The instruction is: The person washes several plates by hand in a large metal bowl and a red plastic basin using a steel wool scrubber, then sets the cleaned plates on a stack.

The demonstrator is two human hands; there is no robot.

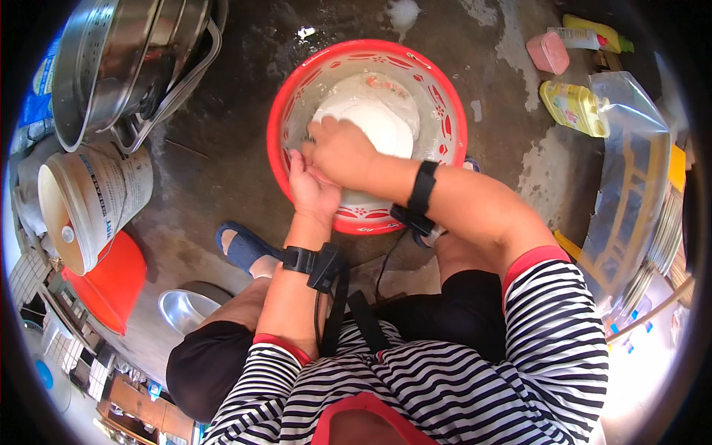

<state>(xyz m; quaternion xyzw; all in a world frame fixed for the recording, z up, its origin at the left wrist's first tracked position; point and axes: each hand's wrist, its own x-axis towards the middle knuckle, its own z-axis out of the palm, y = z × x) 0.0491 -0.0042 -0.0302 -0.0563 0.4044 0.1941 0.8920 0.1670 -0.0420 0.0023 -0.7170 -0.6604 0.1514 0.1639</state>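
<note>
A red-rimmed basin [279,111] with a red pattern on its pale inner wall stands on the floor before me. White plates [378,122] lie inside it, overlapping, the top one plain and one below bearing an orange mark. Over the basin's near left side my right hand [341,152] is curled, fingers bent downward and to the left. My left hand [315,191] is just below, palm turned up, its fingers against the right hand. Whatever is between the two hands is hidden. Both wrists wear black straps.
To the left are stacked metal steamer pots [111,67], a white bucket [119,182], a red tub [111,289] and a metal bowl [185,310]. At right lie a yellow bottle [575,109], a pink container [547,53] and a clear plastic sheet [630,170]. The concrete floor is wet.
</note>
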